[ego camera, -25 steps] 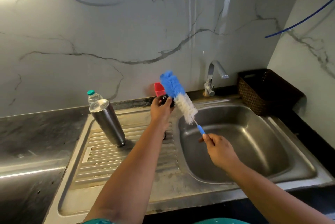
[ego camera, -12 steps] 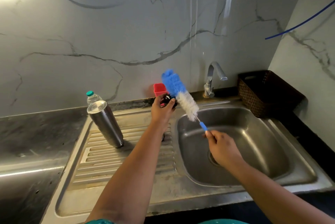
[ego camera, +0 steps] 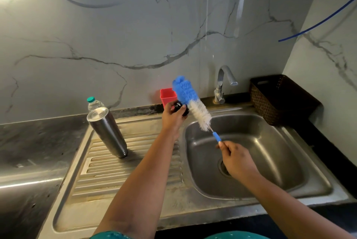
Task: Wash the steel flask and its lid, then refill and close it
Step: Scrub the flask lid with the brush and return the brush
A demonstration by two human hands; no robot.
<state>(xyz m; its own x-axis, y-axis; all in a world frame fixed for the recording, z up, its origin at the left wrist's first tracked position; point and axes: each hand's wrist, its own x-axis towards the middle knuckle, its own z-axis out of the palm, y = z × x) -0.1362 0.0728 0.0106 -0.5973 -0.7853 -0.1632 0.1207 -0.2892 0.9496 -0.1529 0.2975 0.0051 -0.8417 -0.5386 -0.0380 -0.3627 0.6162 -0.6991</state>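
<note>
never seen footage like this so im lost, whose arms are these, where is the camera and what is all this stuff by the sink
There is no machine here: the arms belong to a person wearing a wide-angle camera on the head, which looks forward and down at their own hands.

The left hand grips a small black flask lid. The right hand pinches the thin blue handle of a blue and white bristle bottle brush, whose bristles lie against the lid.

A tall steel flask stands on the ribbed draining board, mouth down as far as I can tell. Behind it is a clear plastic bottle with a green cap. A red plastic cup, a chrome tap and a dark woven basket sit behind the steel sink basin.
</note>
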